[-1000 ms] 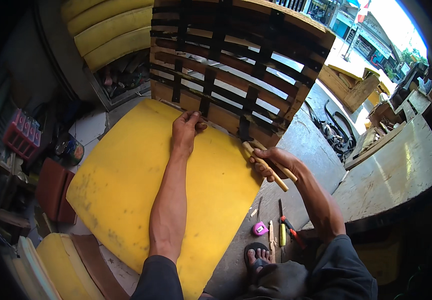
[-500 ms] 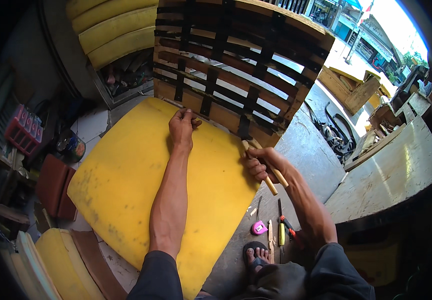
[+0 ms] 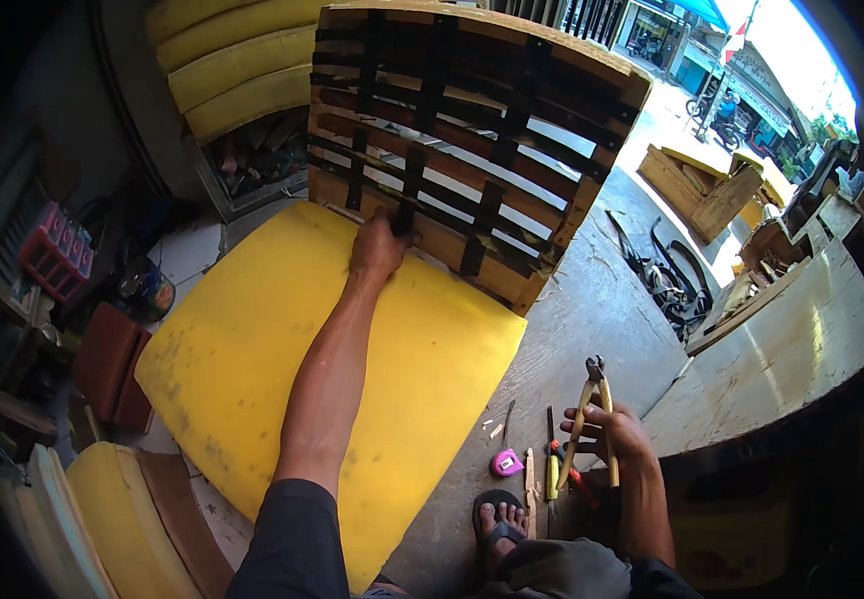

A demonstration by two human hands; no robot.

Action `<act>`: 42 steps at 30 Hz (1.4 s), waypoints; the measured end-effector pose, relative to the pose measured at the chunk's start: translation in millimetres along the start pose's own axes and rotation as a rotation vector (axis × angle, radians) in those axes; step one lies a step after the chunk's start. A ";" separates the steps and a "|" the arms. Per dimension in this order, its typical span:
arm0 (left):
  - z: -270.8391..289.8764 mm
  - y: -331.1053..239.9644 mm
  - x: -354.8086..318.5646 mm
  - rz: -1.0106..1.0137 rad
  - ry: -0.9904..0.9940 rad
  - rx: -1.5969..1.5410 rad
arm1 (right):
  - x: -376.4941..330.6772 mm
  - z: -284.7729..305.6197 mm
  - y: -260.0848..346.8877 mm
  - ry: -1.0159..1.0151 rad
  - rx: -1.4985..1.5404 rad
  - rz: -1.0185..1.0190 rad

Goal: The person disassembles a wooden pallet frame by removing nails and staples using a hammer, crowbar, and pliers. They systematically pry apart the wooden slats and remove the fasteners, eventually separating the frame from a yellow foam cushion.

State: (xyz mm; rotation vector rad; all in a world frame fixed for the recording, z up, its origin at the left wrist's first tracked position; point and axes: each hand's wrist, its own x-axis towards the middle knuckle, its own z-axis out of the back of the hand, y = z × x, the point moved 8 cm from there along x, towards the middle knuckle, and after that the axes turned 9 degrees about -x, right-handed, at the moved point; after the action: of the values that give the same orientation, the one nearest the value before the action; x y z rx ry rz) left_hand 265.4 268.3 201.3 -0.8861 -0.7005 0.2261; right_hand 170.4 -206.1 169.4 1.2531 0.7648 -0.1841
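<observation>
The left hand reaches across the foam to the lower rail of the slatted frame, close to the bottom end of one of the black straps. Its fingers are curled (the back of the hand hides most of them), so I cannot tell whether they grip anything.

The right hand is well apart from the frame, toward the lower right, with its fingers wrapped around the pincers. The pincers point head up, their two pale handles spread in a narrow V.

The frame stands upright beyond the foam, straps running across and down it. The foam is a broad yellow sheet with dark blotches on its left part, its far edge reaching the frame's foot.

On the floor, near the sandalled foot, lie a pink tape measure, a wood strip and a yellow-handled screwdriver.
</observation>
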 end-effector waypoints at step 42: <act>-32.8 -149.0 -12.1 -0.210 -0.180 0.175 | 34.7 -145.5 155.1 0.436 0.490 0.309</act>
State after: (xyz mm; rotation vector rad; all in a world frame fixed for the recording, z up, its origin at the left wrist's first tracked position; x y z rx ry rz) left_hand 262.7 148.7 296.8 -0.6244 -0.9212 0.1775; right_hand 216.1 -13.6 254.6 1.8968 0.9142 0.1732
